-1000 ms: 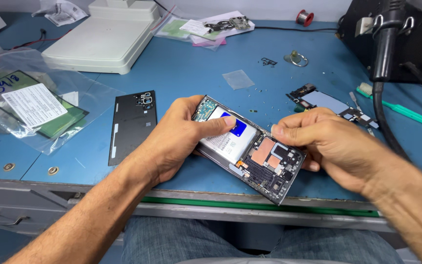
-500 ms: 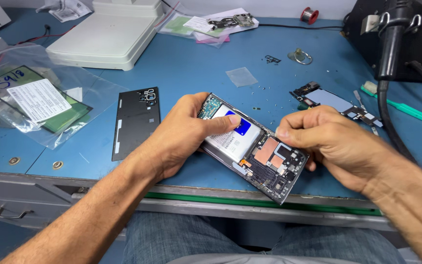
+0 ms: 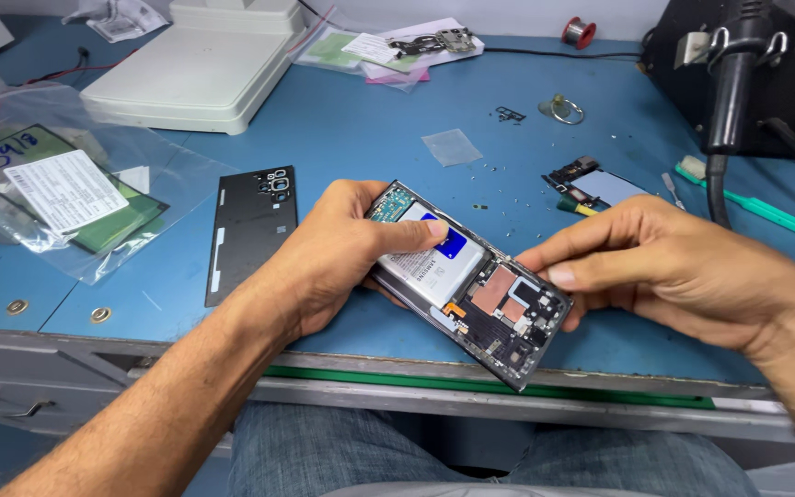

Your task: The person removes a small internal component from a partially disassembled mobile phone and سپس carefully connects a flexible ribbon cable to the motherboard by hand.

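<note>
- The opened phone [image 3: 467, 283] is held just above the near edge of the blue surface [image 3: 370, 138], tilted with its exposed inside facing up toward the camera; that angle seems meant to keep the battery and small boards in plain sight and within reach.
- The left hand [image 3: 342, 253] cradles the phone's upper end: its fingers curl underneath and the thumb lies flat across the pale battery, so it is closed in a firm grip on the phone.
- The right hand [image 3: 683, 267] meets the phone's lower right edge. Its thumb and forefinger are pinched nearly together at the frame there, the other fingers folded behind; whether anything small sits between the fingertips cannot be told.
- The black back cover [image 3: 252, 230] lies flat on the surface left of the phone, apparently set aside out of the way.
- A removed circuit part [image 3: 591, 182] rests beyond the phone, to its upper right, with tiny screws scattered between.
- A clear bag [image 3: 66, 193] holding a labelled spare lies far left of the phone.
</note>
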